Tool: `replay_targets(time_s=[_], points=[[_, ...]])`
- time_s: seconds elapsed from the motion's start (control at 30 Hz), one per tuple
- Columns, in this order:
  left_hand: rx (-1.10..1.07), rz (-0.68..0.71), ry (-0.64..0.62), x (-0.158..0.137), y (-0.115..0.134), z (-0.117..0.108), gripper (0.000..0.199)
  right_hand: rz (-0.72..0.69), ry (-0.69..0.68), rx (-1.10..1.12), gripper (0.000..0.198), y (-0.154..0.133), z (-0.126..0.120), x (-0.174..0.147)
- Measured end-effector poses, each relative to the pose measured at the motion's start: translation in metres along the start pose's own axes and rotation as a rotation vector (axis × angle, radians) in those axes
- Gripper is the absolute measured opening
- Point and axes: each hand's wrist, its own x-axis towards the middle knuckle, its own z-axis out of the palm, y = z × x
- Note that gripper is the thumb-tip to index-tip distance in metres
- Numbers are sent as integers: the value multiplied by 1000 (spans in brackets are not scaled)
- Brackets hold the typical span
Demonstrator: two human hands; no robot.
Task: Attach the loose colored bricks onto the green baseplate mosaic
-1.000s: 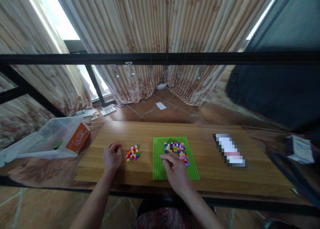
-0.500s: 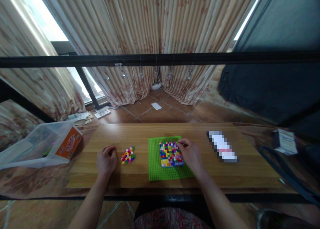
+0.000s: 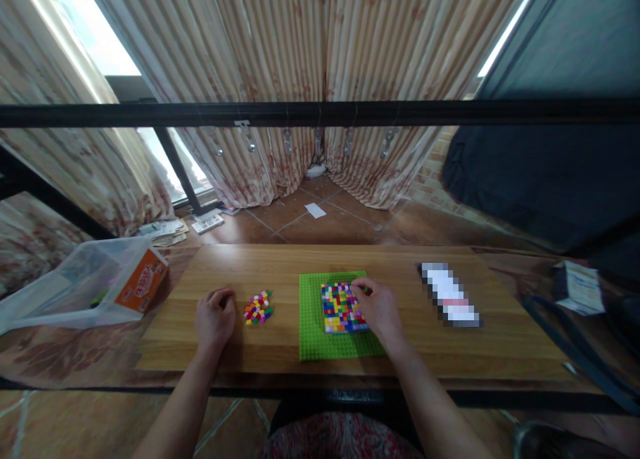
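Note:
A green studded baseplate [image 3: 311, 344] lies on the wooden table [image 3: 280, 262]. On it sits a square block of small multicoloured bricks [image 3: 341, 309]. My right hand [image 3: 380, 307] reaches over the block's right side, its fingers pinched at the upper right corner. Whatever is between those fingertips is too small to make out. To the left of the plate, a little pile of loose coloured bricks [image 3: 259, 307] is spread on the wood. Beside that pile, my left hand [image 3: 215, 315] rests on the table with curled fingers; their inside is hidden.
A phone-shaped object [image 3: 450, 295], its screen blurred out, lies right of the plate. At the left stands a translucent plastic bin [image 3: 75, 279] with an orange label. A black metal bar [image 3: 320, 114] crosses beyond the table, in front of curtains [image 3: 260, 45].
My right hand has shifted slightly left over the top right part of the brick block. My left hand stays beside the loose bricks. The whole view has tilted a little.

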Motion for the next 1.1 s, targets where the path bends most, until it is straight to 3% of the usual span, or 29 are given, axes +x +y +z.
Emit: replay_targets(time_s=[0.37, 0.77, 1.1], points=[[8, 16, -8, -1, 2, -2, 28, 28, -1, 216, 32, 16, -6, 2], [1, 5, -10, -1, 4, -3, 26, -6, -60, 171, 36, 26, 12, 11], [3, 11, -3, -2, 3, -3, 24, -30, -96, 45, 36, 17, 11, 9]])
